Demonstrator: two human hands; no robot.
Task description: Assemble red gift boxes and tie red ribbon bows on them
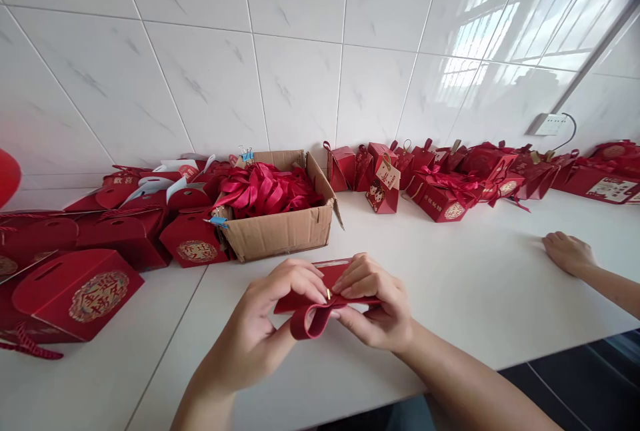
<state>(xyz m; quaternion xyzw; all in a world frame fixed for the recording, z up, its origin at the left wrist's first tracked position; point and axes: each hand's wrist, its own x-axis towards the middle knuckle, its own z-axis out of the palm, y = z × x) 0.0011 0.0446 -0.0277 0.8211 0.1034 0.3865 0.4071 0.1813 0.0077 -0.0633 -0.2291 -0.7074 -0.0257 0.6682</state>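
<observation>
Close in front of me, a folded red gift box [333, 275] is held just over the white table. A red strap [303, 324] bends into a loop at its near edge, beside a small gold fastener [329, 294]. My left hand [277, 314] pinches the strap by the fastener, fingertips above and thumb against the loop. From the other side, my right hand [377, 297] grips the box at the base of the strap, thumb underneath. The fingers partly cover the box and the fastener.
A cardboard box [280, 234] of red ribbons [270, 191] stands behind my hands. Red gift boxes [83, 291] crowd the left; small red bags [384, 185] and ribboned boxes [440, 197] line the tiled wall. Another person's hand [570, 254] rests on the table [480, 284] at right.
</observation>
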